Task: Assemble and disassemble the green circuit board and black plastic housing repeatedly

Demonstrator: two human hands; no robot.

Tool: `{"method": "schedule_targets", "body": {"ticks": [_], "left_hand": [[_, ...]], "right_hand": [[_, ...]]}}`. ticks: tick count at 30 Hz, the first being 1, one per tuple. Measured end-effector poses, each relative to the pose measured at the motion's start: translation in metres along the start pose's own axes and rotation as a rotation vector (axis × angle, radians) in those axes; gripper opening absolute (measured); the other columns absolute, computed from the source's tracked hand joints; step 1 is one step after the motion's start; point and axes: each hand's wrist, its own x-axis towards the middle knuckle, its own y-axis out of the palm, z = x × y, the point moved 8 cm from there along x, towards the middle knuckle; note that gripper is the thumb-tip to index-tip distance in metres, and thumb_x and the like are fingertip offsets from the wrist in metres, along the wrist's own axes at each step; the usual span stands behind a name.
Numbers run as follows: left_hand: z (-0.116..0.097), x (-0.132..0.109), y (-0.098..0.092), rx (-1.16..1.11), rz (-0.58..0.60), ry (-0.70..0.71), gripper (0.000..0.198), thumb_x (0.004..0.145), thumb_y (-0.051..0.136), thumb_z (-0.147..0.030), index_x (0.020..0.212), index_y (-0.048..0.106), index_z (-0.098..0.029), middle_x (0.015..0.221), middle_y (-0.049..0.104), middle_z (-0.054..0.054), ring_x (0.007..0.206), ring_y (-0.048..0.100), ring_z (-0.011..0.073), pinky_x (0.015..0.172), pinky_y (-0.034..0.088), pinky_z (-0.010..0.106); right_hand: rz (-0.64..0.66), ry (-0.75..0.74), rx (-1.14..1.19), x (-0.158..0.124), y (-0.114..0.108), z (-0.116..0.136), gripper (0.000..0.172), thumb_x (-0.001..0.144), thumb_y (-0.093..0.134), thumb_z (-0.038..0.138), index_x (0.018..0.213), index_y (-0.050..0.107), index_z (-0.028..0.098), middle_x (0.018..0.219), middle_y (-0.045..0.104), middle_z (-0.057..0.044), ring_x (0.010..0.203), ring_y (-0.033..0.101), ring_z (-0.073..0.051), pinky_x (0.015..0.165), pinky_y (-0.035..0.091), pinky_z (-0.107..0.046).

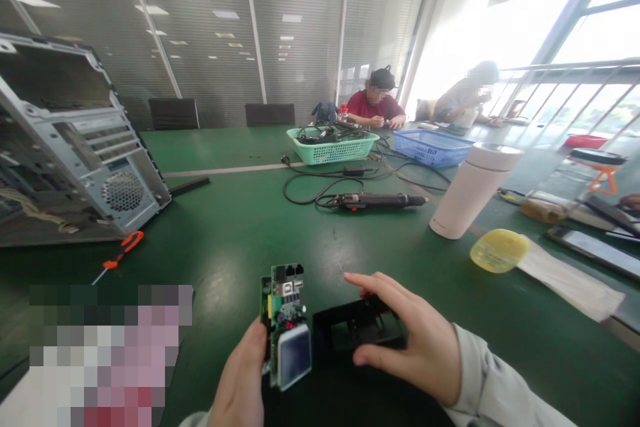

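Note:
A green circuit board assembly (287, 307) with a small display screen (295, 355) and several connectors stands upright in my left hand (245, 373). The thumb lies along the board's left edge, and the other fingers are hidden behind it. Just to the right, my right hand (415, 340) is wrapped around a black plastic housing (355, 327). Its thumb presses the near side, and its index finger stretches over the far side. The board and the housing are close together above the green table (240, 227).
An open metal computer case (125, 187) stands at left, near an orange-handled tool (125, 250). A corded electric screwdriver (380, 201) lies ahead. Behind are a green basket (335, 150) of cables and a blue basket (433, 150). A white tumbler (470, 193) stands right. Two people sit across.

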Motion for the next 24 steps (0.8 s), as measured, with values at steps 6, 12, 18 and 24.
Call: {"method": "schedule_targets", "body": {"ticks": [6, 12, 18, 24], "left_hand": [[0.026, 0.017, 0.002, -0.058, 0.164, -0.064, 0.040, 0.084, 0.055, -0.048, 0.098, 0.076, -0.018, 0.066, 0.077, 0.004, 0.066, 0.073, 0.0289, 0.060, 0.058, 0.035], [0.025, 0.019, 0.008, -0.047, 0.230, -0.067, 0.037, 0.084, 0.054, -0.048, 0.093, 0.078, -0.020, 0.068, 0.078, 0.006, 0.068, 0.074, 0.0294, 0.063, 0.059, 0.035], [0.026, 0.017, 0.011, -0.023, 0.256, -0.082, 0.032, 0.083, 0.059, -0.045, 0.094, 0.078, -0.022, 0.072, 0.080, 0.006, 0.073, 0.075, 0.0303, 0.063, 0.060, 0.034], [0.032, 0.021, 0.002, -0.045, 0.162, -0.016, 0.024, 0.076, 0.067, -0.046, 0.077, 0.077, -0.024, 0.071, 0.080, 0.005, 0.074, 0.076, 0.0311, 0.063, 0.062, 0.035]], "right_hand": [[-0.030, 0.050, -0.065, 0.000, -0.001, -0.009, 0.045, 0.083, 0.061, 0.044, 0.123, 0.060, 0.025, 0.096, 0.065, -0.005, 0.087, 0.061, -0.019, 0.080, 0.049, -0.034], [-0.129, 0.419, 0.276, 0.002, 0.004, -0.054, 0.057, 0.081, 0.045, 0.071, 0.101, 0.069, 0.024, 0.086, 0.067, -0.007, 0.087, 0.061, -0.024, 0.084, 0.047, -0.041], [0.323, 0.718, 0.986, -0.012, 0.063, -0.038, 0.067, 0.075, 0.048, 0.077, 0.090, 0.067, 0.015, 0.068, 0.065, -0.005, 0.052, 0.061, -0.013, 0.047, 0.044, -0.024], [0.386, 0.765, 1.340, -0.018, 0.078, -0.021, 0.065, 0.062, 0.066, 0.078, 0.079, 0.065, 0.015, 0.066, 0.060, 0.000, 0.055, 0.061, -0.009, 0.046, 0.043, -0.017]]}}
